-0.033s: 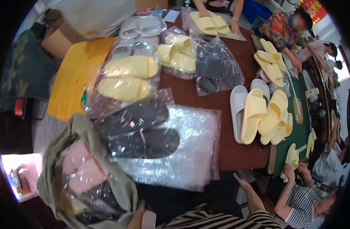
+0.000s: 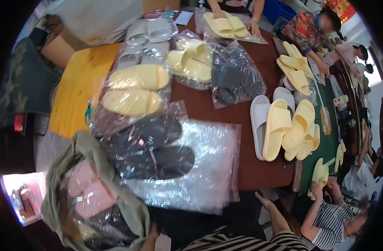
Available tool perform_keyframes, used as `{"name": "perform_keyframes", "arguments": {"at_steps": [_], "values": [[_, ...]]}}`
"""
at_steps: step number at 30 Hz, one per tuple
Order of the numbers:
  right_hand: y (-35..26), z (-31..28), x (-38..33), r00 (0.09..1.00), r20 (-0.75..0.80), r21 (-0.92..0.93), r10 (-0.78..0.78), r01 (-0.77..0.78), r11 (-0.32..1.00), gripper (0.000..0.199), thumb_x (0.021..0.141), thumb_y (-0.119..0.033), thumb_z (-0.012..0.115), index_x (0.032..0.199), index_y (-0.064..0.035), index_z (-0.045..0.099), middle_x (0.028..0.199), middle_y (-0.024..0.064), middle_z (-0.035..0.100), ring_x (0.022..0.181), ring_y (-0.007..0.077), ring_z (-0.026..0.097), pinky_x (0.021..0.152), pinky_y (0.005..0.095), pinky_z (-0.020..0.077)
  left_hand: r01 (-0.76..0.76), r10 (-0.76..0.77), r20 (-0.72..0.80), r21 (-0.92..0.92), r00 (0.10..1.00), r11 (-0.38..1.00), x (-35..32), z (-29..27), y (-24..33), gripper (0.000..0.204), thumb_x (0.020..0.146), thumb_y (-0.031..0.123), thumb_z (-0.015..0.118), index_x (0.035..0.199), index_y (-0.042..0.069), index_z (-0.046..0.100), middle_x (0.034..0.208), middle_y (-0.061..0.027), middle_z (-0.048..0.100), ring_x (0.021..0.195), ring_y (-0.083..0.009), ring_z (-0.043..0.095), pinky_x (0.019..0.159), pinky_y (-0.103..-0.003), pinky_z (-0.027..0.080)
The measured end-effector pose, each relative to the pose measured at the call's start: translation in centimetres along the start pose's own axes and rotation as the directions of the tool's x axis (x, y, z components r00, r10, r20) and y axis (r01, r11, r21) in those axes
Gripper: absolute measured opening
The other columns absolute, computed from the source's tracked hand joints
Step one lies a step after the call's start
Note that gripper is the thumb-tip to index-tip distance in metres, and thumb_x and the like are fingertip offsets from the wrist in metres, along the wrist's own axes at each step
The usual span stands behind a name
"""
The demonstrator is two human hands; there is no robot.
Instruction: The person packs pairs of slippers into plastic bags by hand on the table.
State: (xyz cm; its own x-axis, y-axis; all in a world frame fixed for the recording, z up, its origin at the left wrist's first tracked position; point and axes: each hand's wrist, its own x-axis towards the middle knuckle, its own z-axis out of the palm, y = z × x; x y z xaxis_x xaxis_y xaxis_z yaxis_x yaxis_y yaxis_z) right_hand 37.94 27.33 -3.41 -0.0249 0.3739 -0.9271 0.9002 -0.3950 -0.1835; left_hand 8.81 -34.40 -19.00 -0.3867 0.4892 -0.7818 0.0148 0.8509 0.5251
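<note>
At the near edge of the brown table, my right hand (image 2: 264,201) is open, fingers stretched out, holding nothing. My left hand (image 2: 154,231) is low beside the rim of a green cloth sack (image 2: 135,206); its fingers are mostly hidden, and I cannot tell whether it grips the sack. Inside the sack lie pink slippers (image 2: 92,194) and dark ones in clear plastic. Above my left hand, a stack of clear plastic bags (image 2: 208,167) lies on the table. Black slippers (image 2: 172,162) in a clear bag overlap the stack's left part.
Bagged yellow slippers (image 2: 137,77), grey slippers (image 2: 160,29) and black slippers (image 2: 237,75) cover the table's left and far parts. Loose yellow slippers (image 2: 277,129) lie at the right. A yellow stool (image 2: 76,88) stands left. Other people work across the table and at right.
The view has shifted slightly, so the table's left-side items appear a little lower and further left. My hands look almost the same.
</note>
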Motion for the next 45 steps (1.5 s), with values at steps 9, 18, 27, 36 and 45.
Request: {"name": "perform_keyframes", "arguments": {"at_steps": [9, 18, 27, 36, 45], "values": [[4.4, -1.8, 2.8, 0.993, -0.061, -0.084, 0.099, -0.104, 0.991, 0.098, 0.084, -0.064, 0.067, 0.154, -0.0052, 0.031, 0.157, 0.0146, 0.036, 0.144, 0.0268, 0.034, 0.116, 0.038, 0.0291, 0.235, -0.189, 0.164, -0.853, 0.968, 0.466, 1.0, 1.1, 10.7, 0.034, 0.096, 0.031, 0.054, 0.123, 0.011, 0.056, 0.112, -0.0076, 0.059, 0.105, -0.0225, 0.055, 0.092, -0.042, 0.048], [10.3, 2.1, -0.7, 0.984, -0.176, -0.02, -0.002, -0.002, 1.0, 0.073, 0.086, -0.051, 0.074, 0.135, -0.0015, 0.053, 0.117, 0.013, 0.066, 0.107, 0.0226, 0.061, 0.09, 0.0354, 0.0482, 0.351, -0.313, 0.234, -0.846, 0.921, 0.402, 1.1, 0.1, 16.4, 0.034, 0.097, 0.031, 0.054, 0.123, 0.011, 0.057, 0.112, -0.0075, 0.06, 0.105, -0.0228, 0.055, 0.092, -0.043, 0.047], [9.4, 0.6, -10.4, 0.995, -0.02, -0.367, 0.101, -0.102, 0.925, 0.042, 0.092, -0.045, 0.068, 0.088, -0.0039, 0.061, 0.07, 0.0143, 0.051, 0.062, 0.0292, 0.049, 0.061, 0.0469, 0.0407, 0.525, -0.426, 0.368, -0.779, 0.826, 0.344, 0.4, 1.2, 13.3, 0.034, 0.097, 0.031, 0.055, 0.123, 0.011, 0.058, 0.112, -0.0074, 0.061, 0.106, -0.023, 0.056, 0.093, -0.043, 0.047], [20.6, 6.8, -5.0, 0.943, -0.016, -0.009, 0.331, -0.331, 0.943, 0.052, 0.096, -0.036, 0.065, 0.134, -0.0043, 0.049, 0.107, 0.0098, 0.06, 0.076, 0.021, 0.058, 0.065, 0.0379, 0.0507, 0.663, -0.505, 0.475, -0.686, 0.72, 0.3, 1.5, 1.9, 9.8, 0.034, 0.097, 0.032, 0.056, 0.123, 0.011, 0.06, 0.112, -0.0073, 0.062, 0.106, -0.0233, 0.057, 0.094, -0.043, 0.046], [24.3, 10.5, -1.8, 0.977, 0.075, -0.108, 0.198, -0.189, 0.976, 0.053, 0.095, -0.044, 0.063, 0.13, -0.004, 0.055, 0.11, 0.0095, 0.064, 0.089, 0.0203, 0.06, 0.076, 0.0373, 0.0496, 0.744, -0.567, 0.523, -0.612, 0.636, 0.27, 0.9, 1.4, 7.3, 0.034, 0.097, 0.032, 0.057, 0.123, 0.011, 0.061, 0.112, -0.0073, 0.063, 0.106, -0.0235, 0.057, 0.094, -0.043, 0.046]]}}
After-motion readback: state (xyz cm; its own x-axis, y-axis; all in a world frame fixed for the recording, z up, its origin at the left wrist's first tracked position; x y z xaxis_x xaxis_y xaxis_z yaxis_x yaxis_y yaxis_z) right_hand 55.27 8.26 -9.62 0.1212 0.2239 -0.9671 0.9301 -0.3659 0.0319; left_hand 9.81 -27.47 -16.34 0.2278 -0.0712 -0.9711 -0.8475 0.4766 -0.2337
